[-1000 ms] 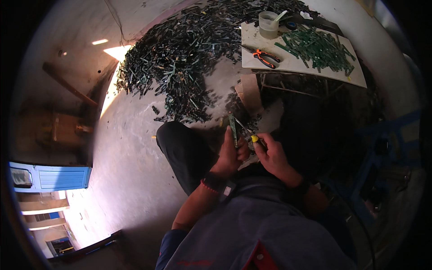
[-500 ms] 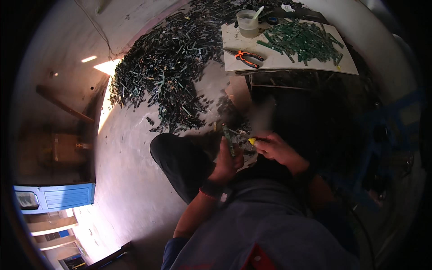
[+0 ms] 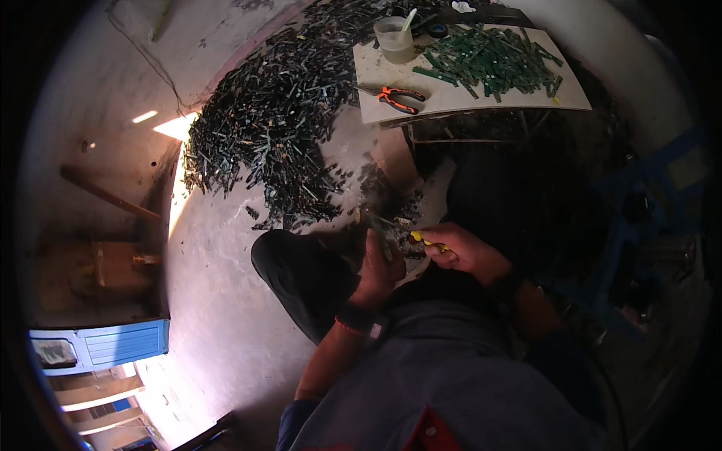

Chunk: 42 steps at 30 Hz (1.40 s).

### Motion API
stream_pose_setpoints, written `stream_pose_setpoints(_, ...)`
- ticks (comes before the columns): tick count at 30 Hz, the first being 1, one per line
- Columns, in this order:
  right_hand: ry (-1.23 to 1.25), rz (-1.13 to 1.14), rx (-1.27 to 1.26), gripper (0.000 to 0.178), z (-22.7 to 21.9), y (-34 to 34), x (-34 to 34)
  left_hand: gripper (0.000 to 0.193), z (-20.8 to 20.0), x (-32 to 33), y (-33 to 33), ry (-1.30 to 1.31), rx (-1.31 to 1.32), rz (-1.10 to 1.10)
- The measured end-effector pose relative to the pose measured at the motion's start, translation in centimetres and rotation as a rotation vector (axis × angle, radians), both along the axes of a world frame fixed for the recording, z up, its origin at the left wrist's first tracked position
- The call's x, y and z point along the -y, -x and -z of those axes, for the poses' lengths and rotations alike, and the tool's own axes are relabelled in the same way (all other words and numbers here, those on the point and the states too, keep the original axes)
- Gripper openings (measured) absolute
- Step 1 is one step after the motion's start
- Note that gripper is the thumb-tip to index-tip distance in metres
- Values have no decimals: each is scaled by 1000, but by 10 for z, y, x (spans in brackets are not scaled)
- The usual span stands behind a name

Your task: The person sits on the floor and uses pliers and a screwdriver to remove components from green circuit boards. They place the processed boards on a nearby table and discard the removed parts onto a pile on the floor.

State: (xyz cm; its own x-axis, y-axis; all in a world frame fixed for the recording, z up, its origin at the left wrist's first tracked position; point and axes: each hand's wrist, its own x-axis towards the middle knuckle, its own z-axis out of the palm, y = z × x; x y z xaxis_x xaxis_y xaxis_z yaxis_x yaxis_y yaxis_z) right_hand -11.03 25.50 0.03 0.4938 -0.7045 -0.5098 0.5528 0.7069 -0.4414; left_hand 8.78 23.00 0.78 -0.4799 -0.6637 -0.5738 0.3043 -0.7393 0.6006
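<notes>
Between my knees, my left hand is closed around a narrow green circuit board strip, its far end pointing up and away from me. To its right, my right hand grips the yellow handle of a soldering iron. The iron's thin shaft reaches left toward the strip's far end; whether the tip touches is too small to tell. Pale haze hangs just beyond my right hand. Dark scraps lie on the floor below the strip.
A low white-topped table ahead holds orange-handled pliers, a cloudy plastic cup with a stick, a dark tape roll and a heap of green strips. A large pile of dark strips covers the floor ahead-left.
My right hand has turned, showing more of the iron's yellow handle, and has shifted slightly left. The strip's far end looks more blurred. The whole view has tilted a little.
</notes>
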Motion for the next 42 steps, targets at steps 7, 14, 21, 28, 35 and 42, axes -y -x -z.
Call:
stream_pose_setpoints(7, 1143, 359, -1452, 31, 36, -43, -14, 44, 11, 10, -6, 70, 28, 8)
stream_pose_setpoints(14, 56, 70, -75, 21, 9, -13, -3, 48, 24, 9, -3, 41, 76, 6)
stream_pose_setpoints(21, -33, -10, 135, 23, 9, -3, 3, 53, 20, 9, -3, 106, 108, 76)
stream_pose_setpoints(28, 1148, 318, -1337, 30, 39, -38, -10, 58, 27, 10, -3, 51, 50, 41)
stream_pose_setpoints(35, 29, 38, -47, 24, 14, -12, -1, 53, 31, 8, -7, 33, 45, 24)
stream_pose_setpoints(42, 670, 216, -814, 23, 31, -33, -4, 55, 37, 12, -2, 30, 87, 28)
